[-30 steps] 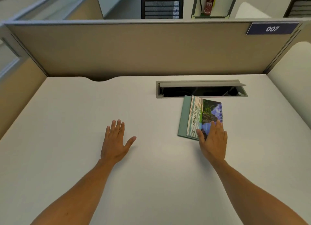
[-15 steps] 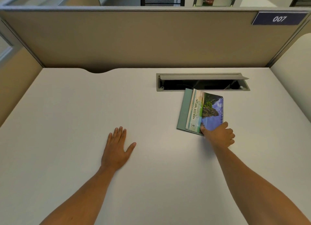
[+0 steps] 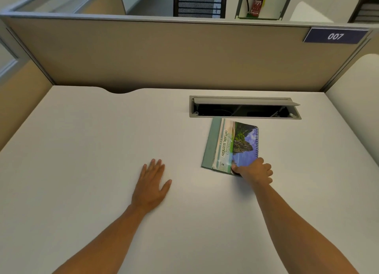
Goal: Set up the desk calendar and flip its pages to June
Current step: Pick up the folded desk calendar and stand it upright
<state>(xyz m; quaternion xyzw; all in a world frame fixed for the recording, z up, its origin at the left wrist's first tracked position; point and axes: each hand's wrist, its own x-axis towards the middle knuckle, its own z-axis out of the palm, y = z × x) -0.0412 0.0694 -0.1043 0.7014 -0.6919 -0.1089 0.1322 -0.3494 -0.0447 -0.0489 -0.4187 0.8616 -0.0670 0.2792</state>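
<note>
Now right hand (image 3: 255,170) fingers pinch calendar (image 3: 235,145) near corner.

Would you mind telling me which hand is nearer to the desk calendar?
The right hand: it grips the near corner of the desk calendar. The left hand lies flat on the desk, well off to the calendar's left.

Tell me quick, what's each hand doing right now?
Left hand: open, flat on the desk, holding nothing.
Right hand: closed, gripping the calendar at its near corner.
</note>
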